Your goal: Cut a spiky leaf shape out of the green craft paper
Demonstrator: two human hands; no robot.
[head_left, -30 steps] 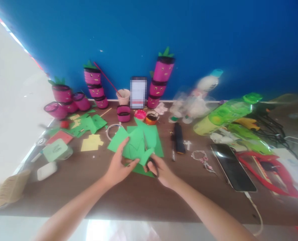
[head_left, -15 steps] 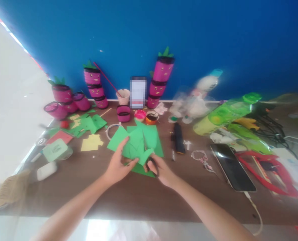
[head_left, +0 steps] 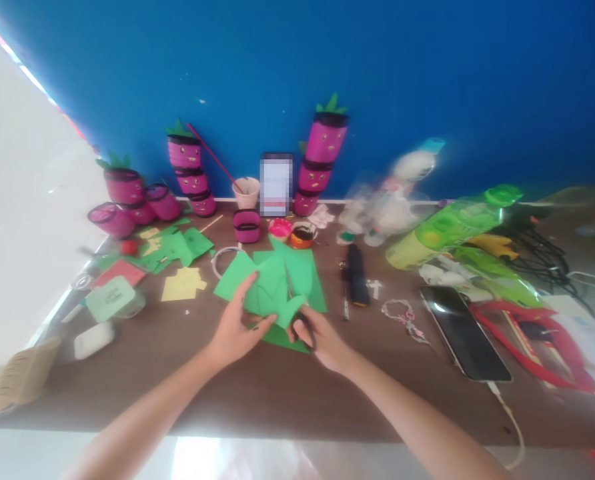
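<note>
A sheet of green paper [head_left: 270,283] is gripped at its near left side by my left hand [head_left: 240,327], thumb on top and fingers partly behind it. My right hand [head_left: 322,337] is closed around the dark handles of a pair of scissors [head_left: 311,340]. Their blades point up and away into the paper, mostly covered by it. A cut flap of the paper curls up beside the right fingers. More green sheets [head_left: 310,270] lie under and behind the held piece on the brown table [head_left: 277,393].
Purple stacked cups with faces [head_left: 315,160] line the blue wall. Paint pots [head_left: 280,229] and a small purple cup [head_left: 247,227] sit beyond the paper. Green scraps [head_left: 187,247] and yellow paper [head_left: 181,285] lie left; a black-handled cutter [head_left: 358,277], phone [head_left: 465,333] and green bottle [head_left: 447,230] lie right.
My right fingers have closed slightly on the scissor handles, and the flap of green paper has shifted a little. Otherwise hands and objects stay where they were.
</note>
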